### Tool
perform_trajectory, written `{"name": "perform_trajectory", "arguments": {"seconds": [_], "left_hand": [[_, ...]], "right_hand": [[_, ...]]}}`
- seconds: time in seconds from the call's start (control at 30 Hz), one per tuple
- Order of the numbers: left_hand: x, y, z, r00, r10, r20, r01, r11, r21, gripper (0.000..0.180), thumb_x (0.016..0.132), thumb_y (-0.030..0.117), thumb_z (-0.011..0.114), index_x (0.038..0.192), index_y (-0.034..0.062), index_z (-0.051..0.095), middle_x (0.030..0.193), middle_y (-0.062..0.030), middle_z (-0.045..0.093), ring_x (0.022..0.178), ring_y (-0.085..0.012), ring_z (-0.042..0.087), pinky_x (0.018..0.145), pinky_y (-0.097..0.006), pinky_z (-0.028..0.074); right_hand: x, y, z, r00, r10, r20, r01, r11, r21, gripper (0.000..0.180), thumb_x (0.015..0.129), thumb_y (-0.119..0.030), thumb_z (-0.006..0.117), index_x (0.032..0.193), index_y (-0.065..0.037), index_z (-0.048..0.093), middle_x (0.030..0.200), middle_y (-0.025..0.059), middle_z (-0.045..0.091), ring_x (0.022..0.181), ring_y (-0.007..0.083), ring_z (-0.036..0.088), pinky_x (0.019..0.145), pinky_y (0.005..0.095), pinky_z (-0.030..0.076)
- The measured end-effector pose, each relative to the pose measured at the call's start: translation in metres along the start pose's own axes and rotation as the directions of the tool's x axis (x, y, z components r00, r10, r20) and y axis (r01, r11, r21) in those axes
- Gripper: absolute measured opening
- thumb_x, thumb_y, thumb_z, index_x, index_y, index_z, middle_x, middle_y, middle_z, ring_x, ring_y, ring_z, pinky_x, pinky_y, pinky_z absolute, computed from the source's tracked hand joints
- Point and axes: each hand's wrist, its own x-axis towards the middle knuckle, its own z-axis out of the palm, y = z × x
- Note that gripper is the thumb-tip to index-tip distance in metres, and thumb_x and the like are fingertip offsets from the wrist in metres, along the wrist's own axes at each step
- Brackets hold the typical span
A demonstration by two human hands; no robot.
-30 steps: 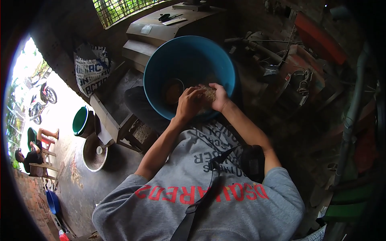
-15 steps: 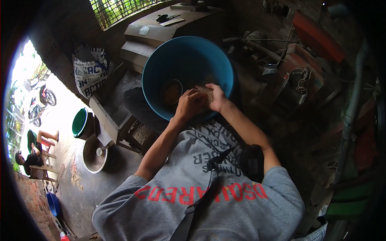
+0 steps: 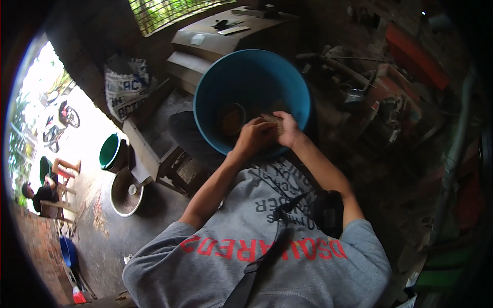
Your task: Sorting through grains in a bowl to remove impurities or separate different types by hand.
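My right hand (image 3: pixel 289 131) is cupped around a handful of brownish grain (image 3: pixel 273 122), palm up, over the near right part of a large blue tub (image 3: pixel 251 64). Against that grain, the fingers of my left hand (image 3: pixel 254 137) are bent and held together. Their tips are partly hidden, so whatever they pinch does not show. Inside the tub, left of my hands, sits a round container (image 3: pixel 232 119) with orange-brown contents. The tub's floor is dark and hard to make out.
A metal-topped machine (image 3: pixel 210 36) stands beyond the tub. To the left are a printed sack (image 3: pixel 126 87), a green bucket (image 3: pixel 111 151) and a wide basin (image 3: pixel 127 197). Dark machinery (image 3: pixel 393 95) crowds the right. A person (image 3: pixel 47 190) sits far left.
The whole view has shifted, so the tub and surroundings appear farther right. My hands stay together over the tub, with the grain still in my right palm.
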Motion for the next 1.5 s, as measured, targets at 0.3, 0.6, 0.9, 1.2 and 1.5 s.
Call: {"name": "perform_trajectory", "arguments": {"seconds": [0.3, 0.6, 0.9, 1.2, 1.5], "left_hand": [[0.005, 0.014, -0.007, 0.996, 0.018, -0.083, -0.024, 0.997, -0.07, 0.019, 0.077, 0.009, 0.079, 0.095, 0.0052, 0.077, 0.096, -0.0154, 0.072, 0.089, -0.0327, 0.072, 0.076, -0.041, 0.06], [0.005, 0.027, -0.012, 0.997, -0.022, -0.076, 0.012, 0.992, -0.129, 0.02, 0.081, 0.003, 0.079, 0.099, 0.0017, 0.072, 0.1, -0.0141, 0.071, 0.088, -0.0282, 0.073, 0.075, -0.036, 0.061], [0.007, 0.028, -0.007, 0.999, 0.034, -0.025, -0.04, 0.966, -0.255, 0.022, 0.081, 0.001, 0.079, 0.103, 0.0023, 0.075, 0.102, -0.0125, 0.073, 0.088, -0.0248, 0.074, 0.075, -0.034, 0.062], [0.007, 0.025, 0.003, 0.995, 0.095, -0.012, -0.093, 0.934, -0.345, 0.019, 0.086, 0.004, 0.078, 0.105, 0.0051, 0.078, 0.099, -0.012, 0.076, 0.089, -0.0231, 0.075, 0.079, -0.034, 0.062], [0.005, 0.028, -0.005, 0.996, -0.045, 0.074, 0.072, 0.899, -0.433, 0.016, 0.085, 0.005, 0.079, 0.101, 0.0056, 0.08, 0.099, -0.0132, 0.077, 0.086, -0.0224, 0.076, 0.078, -0.034, 0.062]], "right_hand": [[0.02, -0.007, -0.026, 0.987, 0.013, 0.162, -0.013, 1.0, 0.003, 0.043, 0.104, -0.028, 0.041, 0.121, 0.002, 0.068, 0.119, 0.0179, 0.072, 0.112, 0.0313, 0.068, 0.105, 0.0444, 0.053], [-0.018, -0.008, 0.001, 0.998, 0.036, 0.059, -0.033, 0.998, -0.051, 0.037, 0.105, -0.032, 0.046, 0.112, -0.004, 0.069, 0.108, 0.0119, 0.073, 0.101, 0.0267, 0.069, 0.092, 0.042, 0.058], [-0.016, -0.009, 0.006, 0.993, -0.031, -0.112, 0.009, 0.981, -0.192, 0.049, 0.106, -0.035, 0.038, 0.134, -0.002, 0.06, 0.135, 0.0152, 0.063, 0.124, 0.03, 0.059, 0.11, 0.0445, 0.047], [-0.022, -0.008, 0.012, 0.997, 0.026, 0.074, -0.028, 0.999, 0.036, 0.05, 0.107, -0.035, 0.037, 0.13, 0.0, 0.063, 0.128, 0.0194, 0.069, 0.119, 0.0308, 0.066, 0.103, 0.0422, 0.054], [-0.03, -0.004, 0.022, 0.986, -0.089, -0.144, 0.067, 0.985, -0.157, 0.058, 0.107, -0.035, 0.032, 0.147, 0.002, 0.049, 0.144, 0.0206, 0.059, 0.133, 0.0335, 0.057, 0.118, 0.0461, 0.042]]}}
